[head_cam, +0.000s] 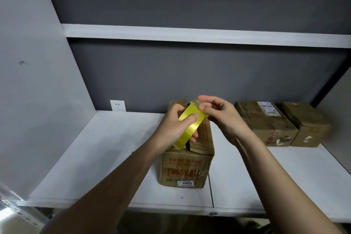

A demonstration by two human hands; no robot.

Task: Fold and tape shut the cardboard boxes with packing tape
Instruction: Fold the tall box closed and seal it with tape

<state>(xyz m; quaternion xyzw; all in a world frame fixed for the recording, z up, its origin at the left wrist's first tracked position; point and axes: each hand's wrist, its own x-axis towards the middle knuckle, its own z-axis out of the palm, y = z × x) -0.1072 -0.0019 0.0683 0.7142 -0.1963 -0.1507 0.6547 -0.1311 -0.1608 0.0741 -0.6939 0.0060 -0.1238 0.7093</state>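
Note:
A worn cardboard box (187, 169) with red print and a "4002" label stands on the white shelf (106, 150). Its top flaps are folded down, with a gap showing along the middle seam. Above the box my left hand (171, 129) grips a yellow roll of packing tape (190, 125), fingers curled round it. My right hand (218, 112) pinches the loose tape end at the roll's upper edge between thumb and forefinger. Both hands hover over the box top and hide much of it.
Two more cardboard boxes (266, 123) (307, 125) sit side by side at the back right of the shelf. A wall socket (117, 105) is on the dark back wall at left. Another shelf board (190, 34) runs overhead. White side panels close in both sides.

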